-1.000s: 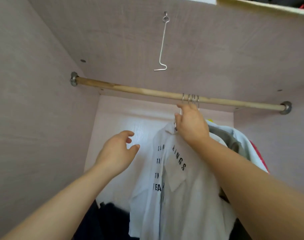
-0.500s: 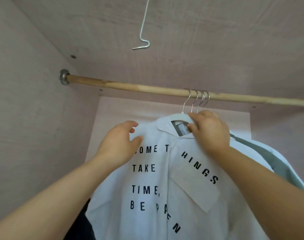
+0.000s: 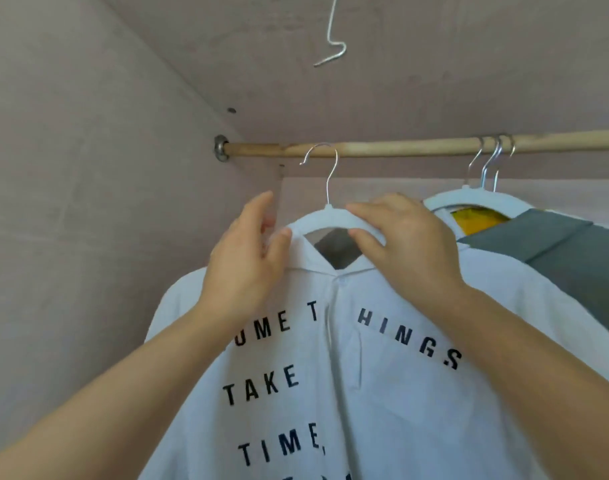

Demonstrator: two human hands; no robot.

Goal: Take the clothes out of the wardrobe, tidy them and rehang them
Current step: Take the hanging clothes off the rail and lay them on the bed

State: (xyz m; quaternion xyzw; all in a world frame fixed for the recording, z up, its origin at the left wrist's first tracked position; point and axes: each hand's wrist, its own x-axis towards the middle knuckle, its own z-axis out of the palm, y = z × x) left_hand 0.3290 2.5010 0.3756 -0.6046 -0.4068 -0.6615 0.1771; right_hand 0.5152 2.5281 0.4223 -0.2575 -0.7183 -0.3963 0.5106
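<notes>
Both of my hands are up at the white shirt (image 3: 382, 375), whose lettering runs off the bottom edge: my right hand (image 3: 407, 244) pinches the white hanger (image 3: 316, 220) at its shoulder, my left hand (image 3: 251, 258) lies loosely open against the collar. Its hook sits in front of the wooden rail (image 3: 400, 148); whether it rests on it I cannot tell. Farther right, three more hooks hang there, their clothes partly hidden.

The wooden rail (image 3: 400, 148) runs bare from its left wall bracket (image 3: 221, 153) to the cluster of hooks (image 3: 493, 157) at the right, crossed only by the white hanger (image 3: 330, 218) hook. To the right, grey and yellow garments (image 3: 538, 244) crowd the space; a bent wire (image 3: 330, 39) dangles from the wardrobe ceiling above.
</notes>
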